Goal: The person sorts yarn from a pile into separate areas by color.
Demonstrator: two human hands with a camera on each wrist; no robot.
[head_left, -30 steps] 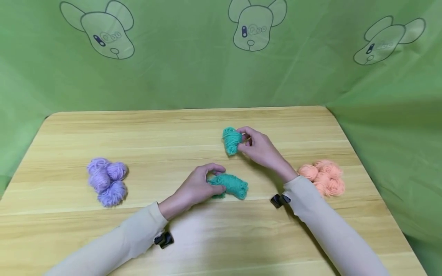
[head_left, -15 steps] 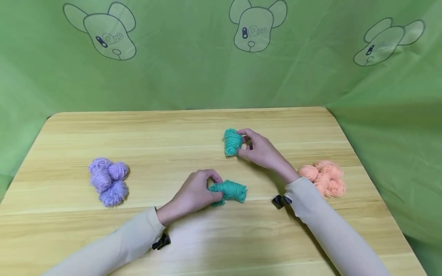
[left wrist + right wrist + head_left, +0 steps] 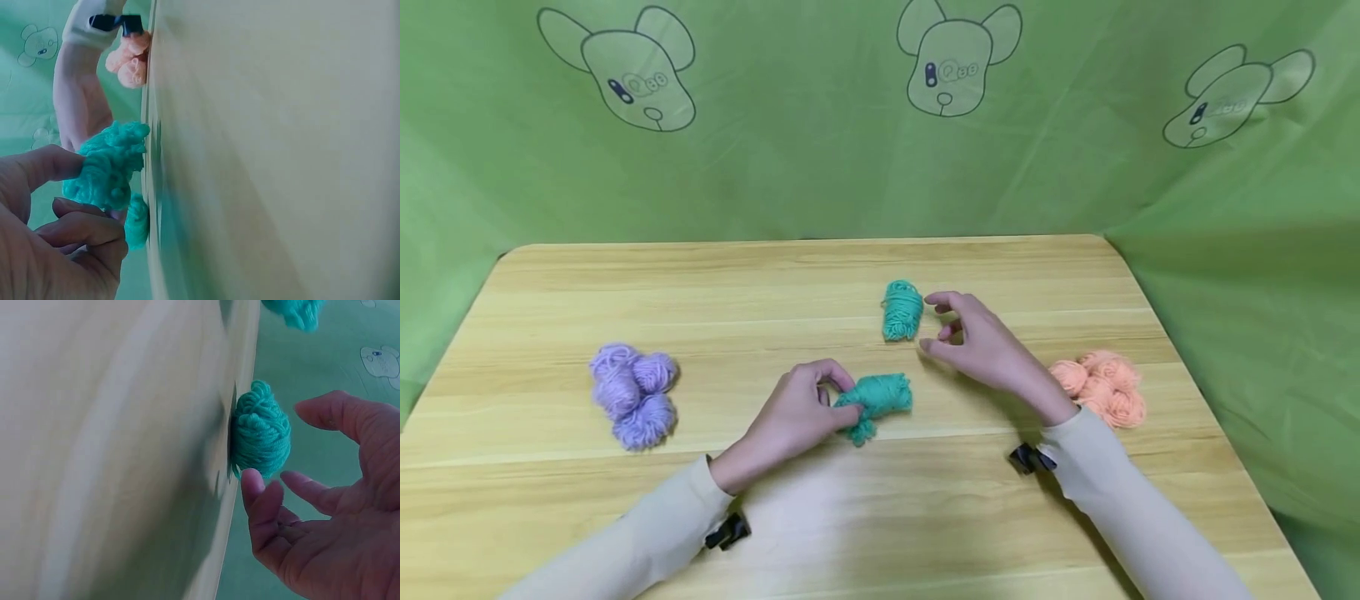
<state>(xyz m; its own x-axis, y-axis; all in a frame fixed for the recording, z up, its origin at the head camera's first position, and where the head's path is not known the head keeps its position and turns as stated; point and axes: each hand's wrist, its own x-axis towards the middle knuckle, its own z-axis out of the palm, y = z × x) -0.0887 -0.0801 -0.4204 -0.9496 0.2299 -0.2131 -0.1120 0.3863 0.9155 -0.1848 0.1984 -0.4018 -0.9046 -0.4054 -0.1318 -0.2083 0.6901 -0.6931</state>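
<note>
Near the middle of the table, my left hand (image 3: 786,417) pinches a teal skein of yarn (image 3: 880,393) by its left end, between thumb and fingers. The left wrist view shows this skein (image 3: 106,169) raised off the tabletop, its loose loops bunched at one side. A second teal skein (image 3: 902,311) lies on the table farther back. Just right of it is my right hand (image 3: 981,342), fingers loosely bent and apart. In the right wrist view a gap shows between the thumb and this skein (image 3: 261,434), while the fingertips hover close to its lower side.
Several purple yarn balls (image 3: 632,392) sit clustered on the left of the wooden table (image 3: 760,292). Peach yarn balls (image 3: 1105,387) form another cluster at the right, partly behind my right forearm. A green printed curtain (image 3: 820,167) hangs behind the table.
My right hand has let go of the far teal skein and drawn back to the right. My left hand has shifted left with its skein, which has turned slightly.
</note>
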